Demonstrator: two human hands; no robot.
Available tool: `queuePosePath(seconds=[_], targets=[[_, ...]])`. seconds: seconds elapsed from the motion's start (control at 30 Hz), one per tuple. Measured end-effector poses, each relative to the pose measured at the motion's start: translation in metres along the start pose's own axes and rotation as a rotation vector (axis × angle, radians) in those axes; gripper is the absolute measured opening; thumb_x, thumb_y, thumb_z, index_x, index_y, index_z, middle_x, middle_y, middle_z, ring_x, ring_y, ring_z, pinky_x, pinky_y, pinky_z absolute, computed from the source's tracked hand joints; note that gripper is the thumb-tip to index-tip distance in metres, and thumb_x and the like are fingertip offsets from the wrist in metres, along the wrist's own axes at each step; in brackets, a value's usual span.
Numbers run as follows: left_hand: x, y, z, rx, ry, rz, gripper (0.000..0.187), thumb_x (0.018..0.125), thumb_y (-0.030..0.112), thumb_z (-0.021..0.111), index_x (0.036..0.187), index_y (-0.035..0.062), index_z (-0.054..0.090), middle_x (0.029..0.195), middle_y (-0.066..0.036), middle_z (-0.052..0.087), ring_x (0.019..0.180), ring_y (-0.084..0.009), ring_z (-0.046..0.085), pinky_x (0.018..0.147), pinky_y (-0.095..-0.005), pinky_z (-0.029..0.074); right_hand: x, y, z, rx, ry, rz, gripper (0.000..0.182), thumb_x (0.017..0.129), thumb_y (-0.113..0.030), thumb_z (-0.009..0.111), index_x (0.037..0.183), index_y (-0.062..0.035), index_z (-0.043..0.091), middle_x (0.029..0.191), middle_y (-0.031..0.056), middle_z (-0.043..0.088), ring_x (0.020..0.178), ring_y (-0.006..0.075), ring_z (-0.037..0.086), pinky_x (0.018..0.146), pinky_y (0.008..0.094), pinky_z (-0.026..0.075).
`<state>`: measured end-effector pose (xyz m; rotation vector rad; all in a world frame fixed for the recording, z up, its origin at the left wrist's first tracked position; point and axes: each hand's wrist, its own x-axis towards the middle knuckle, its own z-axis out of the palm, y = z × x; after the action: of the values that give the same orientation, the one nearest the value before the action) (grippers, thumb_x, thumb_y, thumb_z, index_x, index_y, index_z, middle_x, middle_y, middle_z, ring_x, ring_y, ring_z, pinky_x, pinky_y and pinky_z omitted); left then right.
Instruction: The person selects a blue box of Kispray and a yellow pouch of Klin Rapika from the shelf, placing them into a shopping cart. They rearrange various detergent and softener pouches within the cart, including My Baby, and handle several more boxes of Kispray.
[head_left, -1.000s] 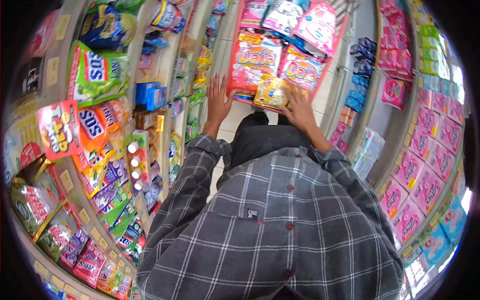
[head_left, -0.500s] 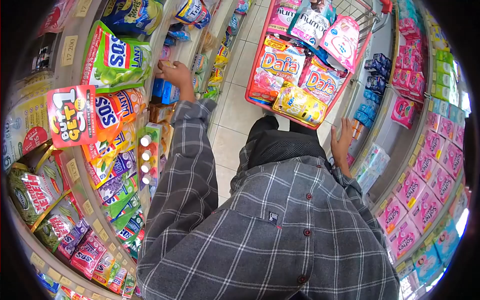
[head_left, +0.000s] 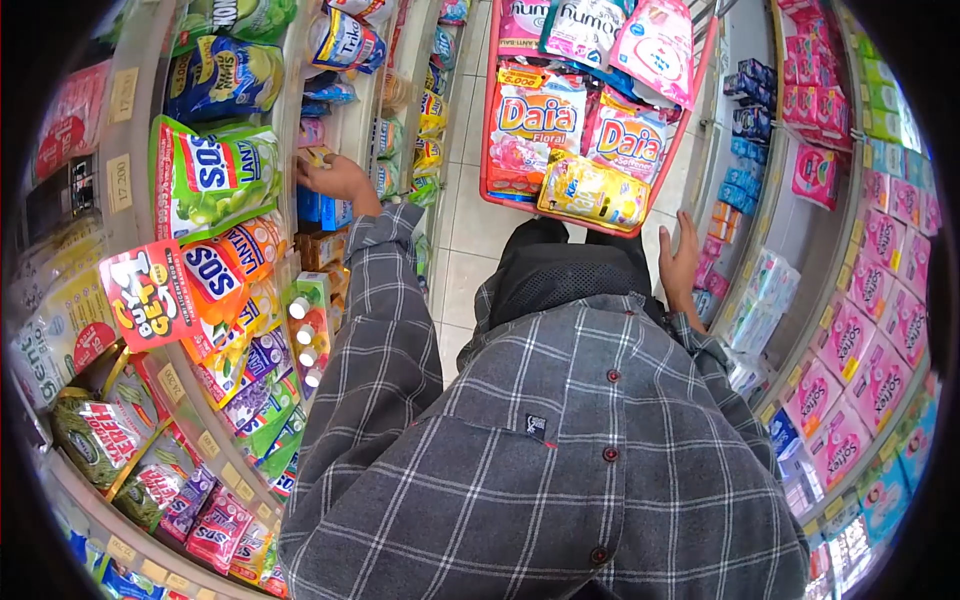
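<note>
My left hand (head_left: 338, 181) is at the left shelf, its fingers curled at a small yellowish item whose kind I cannot make out. Just below it are blue boxes (head_left: 324, 211) on the shelf. A green SOS floor cleaner pouch (head_left: 215, 178) stands to the left of that hand. My right hand (head_left: 680, 262) hangs beside my hip near the right shelf, fingers stretched out, holding nothing. Ahead of my legs is a red shopping cart (head_left: 487, 150). In it lie a Daia Floral detergent bag (head_left: 538, 125), a second Daia bag (head_left: 628, 140) and a yellow pack (head_left: 595, 192).
Shelves line both sides of the narrow tiled aisle (head_left: 468, 210). A red promotional card (head_left: 149, 295) sticks out from the left shelf. Pink Softex packs (head_left: 842, 335) fill the right shelf. More pouches, one of them pink (head_left: 655, 50), lie farther forward in the cart.
The view has shifted, and the cart appears higher and slightly to the left. My left hand stays at the same shelf spot with fingers curled. My right hand remains stretched out at my side.
</note>
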<state>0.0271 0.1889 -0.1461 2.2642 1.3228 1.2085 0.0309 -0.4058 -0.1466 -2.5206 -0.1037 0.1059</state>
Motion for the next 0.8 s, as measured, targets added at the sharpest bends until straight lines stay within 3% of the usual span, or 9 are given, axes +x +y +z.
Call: queuePosePath(seconds=[0.07,0.27,0.37,0.4,0.43,0.47,0.57,0.67,0.8], targets=[[-0.002,-0.003,0.001,0.028,0.037,0.041,0.052,0.075,-0.001,0.060,0.126,-0.0122,0.053,0.132,-0.029,0.046,0.117,-0.0440,0.052,0.097,-0.0456,0.045,0.006,-0.004,0.007,0.067,0.016,0.014,0.048,0.096,-0.024,0.057,0.133,0.0045,0.048,0.138,0.0246,0.049,0.130,0.0387,0.045,0.110,0.0433,0.033],[-0.033,0.035,-0.010,-0.116,0.066,-0.214,0.055,0.080,0.001,0.060,0.132,-0.0121,0.048,0.132,-0.025,0.046,0.109,-0.0372,0.057,0.087,-0.0410,0.051,0.029,-0.020,0.039,0.292,0.136,0.136,0.047,0.096,-0.024,0.058,0.133,0.0031,0.049,0.136,0.0213,0.051,0.129,0.0339,0.047,0.110,0.0392,0.034],[-0.033,-0.005,0.004,-0.179,0.057,-0.237,0.056,0.083,0.001,0.058,0.136,-0.0102,0.044,0.129,-0.023,0.047,0.102,-0.0323,0.058,0.078,-0.0399,0.051,0.036,-0.019,0.057,0.435,0.188,0.175,0.044,0.097,-0.024,0.058,0.132,0.0029,0.050,0.136,0.0203,0.052,0.129,0.0318,0.047,0.109,0.0380,0.034],[-0.037,0.015,0.000,-0.296,-0.016,-0.352,0.056,0.083,-0.001,0.058,0.136,-0.0092,0.043,0.128,-0.022,0.047,0.100,-0.0313,0.058,0.077,-0.0394,0.051,0.037,-0.015,0.066,0.485,0.207,0.191,0.044,0.097,-0.023,0.057,0.132,0.0029,0.050,0.135,0.0200,0.052,0.129,0.0313,0.047,0.109,0.0378,0.034],[-0.043,0.052,-0.013,-0.410,-0.088,-0.474,0.056,0.083,-0.002,0.057,0.137,-0.0083,0.042,0.128,-0.021,0.047,0.099,-0.0303,0.058,0.076,-0.0389,0.050,0.036,-0.012,0.075,0.518,0.229,0.198,0.040,0.099,-0.019,0.054,0.132,0.0024,0.051,0.132,0.0166,0.055,0.125,0.0247,0.050,0.107,0.0347,0.035],[-0.048,0.073,-0.018,-0.524,-0.157,-0.598,0.057,0.083,-0.003,0.057,0.137,-0.0073,0.041,0.127,-0.020,0.048,0.097,-0.0293,0.058,0.076,-0.0384,0.050,0.034,-0.011,0.081,0.569,0.234,0.225,0.040,0.099,-0.020,0.053,0.132,0.0029,0.051,0.131,0.0179,0.055,0.124,0.0263,0.051,0.106,0.0354,0.036],[-0.057,0.053,-0.005,-0.515,-0.222,-0.632,0.057,0.082,-0.006,0.055,0.137,-0.0042,0.041,0.126,-0.017,0.049,0.096,-0.0271,0.057,0.076,-0.0372,0.048,0.029,-0.022,0.085,0.676,0.220,0.305,0.040,0.100,-0.022,0.050,0.130,0.0043,0.051,0.128,0.0206,0.056,0.120,0.0291,0.053,0.104,0.0368,0.038],[-0.084,0.108,-0.020,-0.543,-0.254,-0.557,0.053,0.082,-0.006,0.055,0.134,-0.0067,0.043,0.124,-0.017,0.050,0.098,-0.0272,0.057,0.080,-0.0372,0.048,0.027,-0.022,0.092,0.703,0.205,0.335,0.040,0.100,-0.022,0.049,0.130,0.0046,0.051,0.127,0.0205,0.056,0.120,0.0292,0.053,0.104,0.0366,0.038],[-0.077,0.067,-0.008,-0.326,-0.190,-0.173,0.041,0.083,-0.005,0.057,0.123,-0.0114,0.050,0.121,-0.016,0.053,0.103,-0.0270,0.058,0.087,-0.0370,0.048,0.034,-0.024,0.070,0.681,0.243,0.297,0.040,0.098,-0.020,0.056,0.130,0.0031,0.052,0.128,0.0194,0.056,0.121,0.0280,0.053,0.105,0.0368,0.038]])
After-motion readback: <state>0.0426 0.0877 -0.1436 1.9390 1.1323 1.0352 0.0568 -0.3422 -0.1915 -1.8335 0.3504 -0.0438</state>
